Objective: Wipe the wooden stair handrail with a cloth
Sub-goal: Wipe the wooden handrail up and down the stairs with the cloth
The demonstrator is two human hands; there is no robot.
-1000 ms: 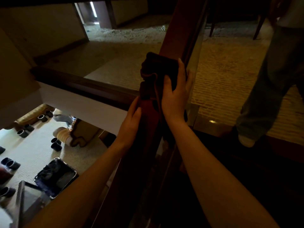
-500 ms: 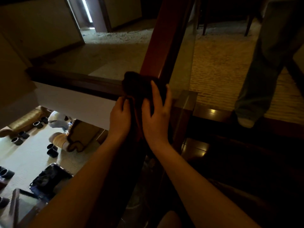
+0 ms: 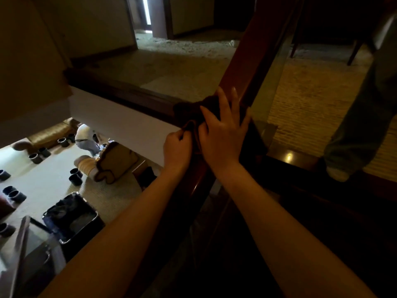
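Note:
A reddish-brown wooden handrail (image 3: 240, 67) runs from the lower middle up to the top right. A dark cloth (image 3: 189, 112) is bunched over it near the centre. My right hand (image 3: 221, 134) lies flat on the cloth, fingers spread and straight, pressing it onto the rail. My left hand (image 3: 177, 147) sits just left of it with curled fingers pinching the cloth's lower left edge against the rail's side. Most of the cloth is hidden under my right hand.
A glass panel (image 3: 270, 87) stands below the rail on the right. Another person's leg and shoe (image 3: 352, 147) stand on the carpeted landing at right. Far below on the left are a lined bin (image 3: 71, 216), several dark cups (image 3: 75, 179) and sofas.
Both hands and the cloth have slid down the rail toward me. My left hand went from lying along the rail's side to pinching the cloth's edge.

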